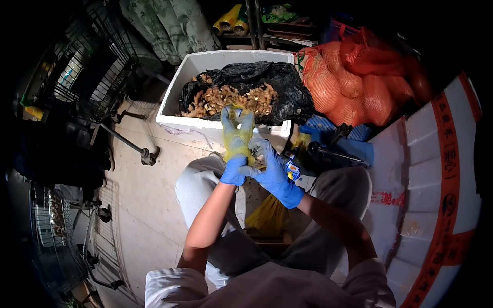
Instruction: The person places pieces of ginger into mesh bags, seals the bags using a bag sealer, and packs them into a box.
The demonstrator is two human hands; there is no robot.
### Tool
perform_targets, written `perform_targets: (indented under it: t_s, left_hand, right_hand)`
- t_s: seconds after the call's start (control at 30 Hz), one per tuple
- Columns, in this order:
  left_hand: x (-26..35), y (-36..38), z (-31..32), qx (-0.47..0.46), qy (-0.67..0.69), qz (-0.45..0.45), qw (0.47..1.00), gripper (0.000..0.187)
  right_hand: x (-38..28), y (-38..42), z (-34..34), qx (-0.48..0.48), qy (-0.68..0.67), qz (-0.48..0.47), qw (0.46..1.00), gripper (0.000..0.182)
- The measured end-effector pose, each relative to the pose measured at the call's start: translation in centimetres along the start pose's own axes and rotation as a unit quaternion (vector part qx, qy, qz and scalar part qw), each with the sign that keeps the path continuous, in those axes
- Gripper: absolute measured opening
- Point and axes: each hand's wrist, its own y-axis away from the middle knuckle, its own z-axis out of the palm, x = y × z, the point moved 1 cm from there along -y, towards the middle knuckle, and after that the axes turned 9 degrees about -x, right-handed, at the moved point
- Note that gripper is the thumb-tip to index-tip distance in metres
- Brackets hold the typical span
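My left hand (238, 134), in a blue glove, is inside a yellow mesh bag (237, 145) that covers its fingers and palm. Its thumb and fingers are spread apart, pointing at the ginger. My right hand (271, 172), also gloved in blue, is closed on the gathered mesh beside the left wrist. A small blue and yellow label (292, 170) shows by the right hand. Just beyond the fingertips, ginger pieces (233, 98) lie on a black plastic bag (251, 74) inside a white foam box (172, 95).
Orange net sacks (354, 82) are piled at the right behind a blue plastic item (354, 149). White foam boxes with red tape (441, 169) stand at far right. Wire carts (97, 77) line the left. More yellow mesh (268, 215) lies between the knees.
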Motion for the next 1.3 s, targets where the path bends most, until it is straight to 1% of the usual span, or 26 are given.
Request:
perform_targets:
  t_s: [0.07,0.1,0.17,0.23,0.3,0.33,0.43,0.47,0.5,0.57,0.6,0.63,0.7,0.77,0.83,0.87,0.9,0.93,0.97,1.03,1.07,1.1,1.13,1.17,1.27,1.3]
  left_hand:
    - [-1.8,0.6,-1.1,-0.013,-0.010,-0.042,0.999,0.053]
    - [-1.9,1.0,-1.1,-0.015,-0.011,-0.055,0.998,0.055]
    - [-2.0,2.1,-0.8,-0.027,0.092,-0.035,0.995,0.057]
    - [-3.0,2.3,-1.1,-0.015,0.032,-0.049,0.998,0.056]
    - [-3.6,3.5,-1.6,-0.020,0.135,-0.099,0.986,0.054]
    - [-3.8,2.9,-1.6,-0.016,0.117,-0.122,0.985,0.053]
    - [-4.1,1.3,-2.8,0.027,0.173,-0.065,0.982,0.053]
    - [-4.2,0.9,-3.3,0.055,0.134,-0.048,0.988,0.053]
    - [-3.6,0.7,-2.9,0.062,0.135,-0.043,0.988,0.053]
    - [-1.2,0.2,-1.6,0.076,0.183,-0.037,0.979,0.057]
    - [-0.7,0.0,-1.6,0.079,0.144,-0.099,0.981,0.060]
    - [-1.1,0.9,-1.5,0.071,0.146,-0.062,0.985,0.061]
    - [-1.0,1.3,-1.1,0.091,0.140,-0.137,0.976,0.058]
    - [-2.6,0.8,-1.2,0.109,0.144,-0.152,0.972,0.054]
    - [-2.6,0.3,-1.9,0.130,0.150,-0.164,0.966,0.049]
    - [-2.1,-0.1,-2.3,0.114,0.183,-0.164,0.963,0.044]
    - [-1.4,-0.5,-2.7,0.097,0.217,-0.164,0.957,0.039]
    - [0.1,-0.9,-3.7,0.076,0.191,-0.137,0.969,0.027]
    - [1.4,-1.1,-4.9,0.073,0.166,-0.092,0.979,0.020]
    - [6.0,-1.1,-6.8,0.113,0.098,-0.034,0.988,0.022]
    - [7.7,-1.3,-8.3,0.150,0.076,-0.017,0.986,0.024]
    - [8.9,-1.1,-10.2,0.175,0.055,0.003,0.983,0.024]
    - [10.1,-1.0,-12.1,0.199,0.034,0.021,0.979,0.025]
    - [10.8,-0.4,-14.0,0.213,0.016,0.043,0.976,0.024]
    - [9.2,1.5,-18.8,0.281,0.061,0.080,0.955,0.024]
    - [8.2,1.9,-20.0,0.279,0.057,0.080,0.955,0.024]
  right_hand:
    - [0.7,-0.3,0.0,0.000,-0.204,0.084,0.975,0.031]
    - [0.6,-0.4,-0.1,-0.005,-0.201,0.084,0.976,0.031]
    - [0.8,-0.2,-0.2,0.030,-0.348,0.156,0.924,0.017]
    - [1.4,0.1,-0.3,0.041,-0.367,0.163,0.915,0.011]
    - [1.8,-0.4,-1.0,0.091,-0.323,0.160,0.928,0.005]
    - [1.7,-0.6,-1.3,0.087,-0.365,0.165,0.912,0.006]
    - [-0.4,-1.6,-2.2,0.015,-0.444,0.267,0.855,0.010]
    - [0.7,-1.2,-2.3,-0.052,-0.432,0.259,0.862,0.011]
    - [0.5,-1.3,-1.9,-0.061,-0.430,0.261,0.862,0.011]
    - [-0.2,-1.8,-0.8,-0.004,-0.247,0.179,0.952,0.027]
    - [0.2,-1.7,-1.1,-0.072,-0.067,0.196,0.976,0.042]
    - [-0.4,-1.6,-0.6,-0.082,-0.107,0.139,0.981,0.044]
    - [0.8,-1.0,0.3,-0.106,-0.151,0.167,0.968,0.036]
    - [1.6,-0.7,0.0,-0.125,-0.164,0.243,0.948,0.026]
    - [-0.8,-0.7,-0.3,-0.102,-0.112,0.230,0.961,0.016]
    - [-1.1,-0.9,-0.3,-0.162,0.026,0.063,0.984,0.013]
    - [-1.4,-0.9,-0.1,-0.213,0.161,-0.108,0.958,0.011]
    - [-2.9,-0.7,0.2,-0.198,0.167,-0.170,0.951,0.011]
    - [-3.2,-1.0,0.5,-0.277,0.138,-0.156,0.938,0.017]
    - [-3.1,-3.2,1.1,-0.329,0.172,-0.268,0.889,0.019]
    - [-3.2,-5.1,1.1,-0.317,0.175,-0.338,0.869,0.013]
    - [-2.9,-6.8,1.6,-0.268,0.253,-0.343,0.864,0.009]
    - [-1.8,-8.5,2.1,-0.237,0.148,-0.195,0.940,0.008]
    - [-1.7,-11.2,2.4,-0.297,0.089,0.032,0.950,0.015]
    - [5.4,-17.3,4.8,-0.288,0.075,0.133,0.945,0.025]
    - [7.1,-19.6,6.5,-0.269,0.224,0.167,0.921,0.026]
